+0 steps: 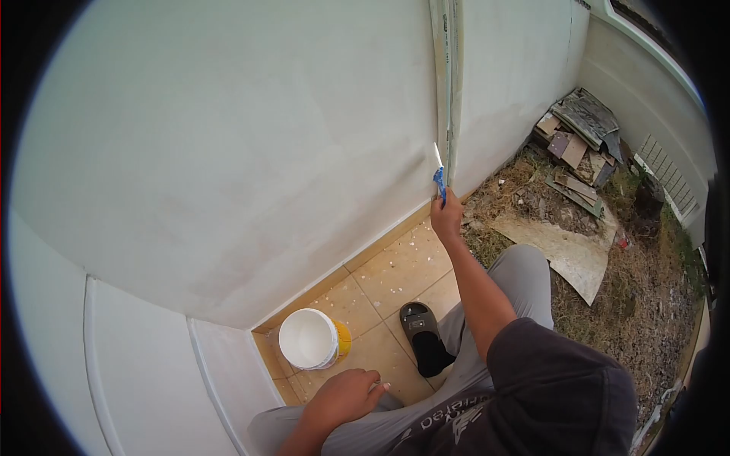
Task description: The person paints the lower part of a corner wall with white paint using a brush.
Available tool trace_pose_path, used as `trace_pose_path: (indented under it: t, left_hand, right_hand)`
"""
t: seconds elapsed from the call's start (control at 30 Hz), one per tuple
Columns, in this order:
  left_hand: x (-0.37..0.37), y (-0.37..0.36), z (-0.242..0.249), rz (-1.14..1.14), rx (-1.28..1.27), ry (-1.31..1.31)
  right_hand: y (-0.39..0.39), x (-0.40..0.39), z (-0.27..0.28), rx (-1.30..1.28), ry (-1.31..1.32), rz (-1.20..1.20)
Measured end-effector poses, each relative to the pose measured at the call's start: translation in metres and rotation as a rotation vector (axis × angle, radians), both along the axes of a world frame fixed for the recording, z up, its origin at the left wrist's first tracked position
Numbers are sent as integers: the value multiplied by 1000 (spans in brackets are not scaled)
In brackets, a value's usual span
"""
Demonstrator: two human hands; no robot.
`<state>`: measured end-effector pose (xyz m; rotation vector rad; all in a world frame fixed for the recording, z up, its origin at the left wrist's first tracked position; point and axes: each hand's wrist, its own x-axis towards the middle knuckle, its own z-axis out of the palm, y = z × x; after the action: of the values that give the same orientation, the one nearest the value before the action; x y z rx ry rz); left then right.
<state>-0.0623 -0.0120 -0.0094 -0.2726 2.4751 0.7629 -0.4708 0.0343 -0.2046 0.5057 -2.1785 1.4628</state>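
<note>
My right hand (pixel 447 215) is closed round a blue-handled tool (pixel 439 178) with a slim white head. It points up along the wall, beside a narrow vertical strip (pixel 447 91) with pale edges. The tool's head overlaps the strip's left edge in this view; its exact kind is too small to make out. My left hand (pixel 348 395) rests by my bent left knee, fingers loosely apart and nothing visible in them. Just beyond it, a white and yellow bucket (pixel 340 343) stands on the tiles, its inside white.
The white wall (pixel 251 152) runs along the tiled floor (pixel 365 292), which has pale specks. My sandaled foot (pixel 423 334) is on the tiles. To the right lie dry ground, a flat pale board (pixel 566 247) and a pile of broken panels (pixel 582 129). A vent grille (pixel 666 173) sits in the far wall.
</note>
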Motion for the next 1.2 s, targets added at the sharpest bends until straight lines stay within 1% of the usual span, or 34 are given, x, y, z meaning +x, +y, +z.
trace_pose_path:
  t: [0.03, 0.1, 0.17, 0.23, 0.3, 0.37, 0.4, 0.47, 0.53, 0.57, 0.6, 0.63, 0.67, 0.7, 0.77, 0.8, 0.83, 0.9, 1.0, 1.03, 1.1, 1.13, 1.2]
  left_hand:
    - [1, -1, 2, 9, -4, 11]
    - [3, -8, 9, 59, 13, 60]
    - [4, -23, 21, 142, 56, 132]
    - [7, -43, 33, 248, 36, 232]
    - [10, -62, 49, 436, 47, 218]
    - [14, -82, 62, 538, 36, 231]
    - [16, -95, 67, 540, 12, 248]
    - [21, -123, 76, 553, -28, 288]
    - [26, -149, 91, 704, -77, 252]
    - [34, -176, 88, 755, -107, 231]
    - [40, -194, 86, 836, -129, 237]
    - [50, -219, 77, 886, -167, 251]
    - [66, -246, 58, 936, -205, 266]
    - [82, -272, 36, 989, -240, 282]
    - [125, -321, -32, 983, -305, 262]
    - [140, -328, -61, 977, -333, 249]
    - [145, -313, -77, 979, -291, 137]
    - [149, -299, -102, 1105, 42, -293]
    - [162, -315, -147, 708, -138, -494]
    - [165, -320, -160, 750, -143, -478]
    - [132, -307, -141, 825, -154, -437]
    - [129, -306, -136, 677, -135, -286]
    - [110, -293, -122, 759, -132, -117]
  right_hand:
    - [-3, 2, -1, 20, -17, -8]
    - [-21, 16, -5, 83, 18, 91]
    - [-40, 47, -2, 38, 54, 197]
    - [-48, 92, 7, 53, 49, 409]
    - [-53, 133, 12, 126, 80, 619]
    - [-62, 153, 19, 153, 101, 710]
    - [-60, 155, 29, 151, 74, 743]
    - [-56, 142, 42, 161, 135, 774]
    - [-46, 113, 57, 176, 192, 802]
    - [-39, 89, 63, 177, 195, 801]
    - [-31, 65, 69, 180, 167, 736]
    - [-21, 42, 78, 154, 107, 648]
    - [-9, 21, 85, 130, 117, 572]
    - [4, 4, 91, 161, 105, 514]
    - [17, -17, 90, 108, 139, 395]
    - [19, -26, 85, 84, 156, 324]
    - [24, -31, 85, 65, 172, 255]
    - [31, -29, 82, 62, 130, 165]
    - [28, -23, 86, 66, 109, 43]
    - [27, -21, 87, 73, 106, -2]
    - [20, -22, 90, 104, 100, -6]
    - [17, -22, 94, 120, 97, -14]
    - [-1, -7, 92, 186, 81, 81]
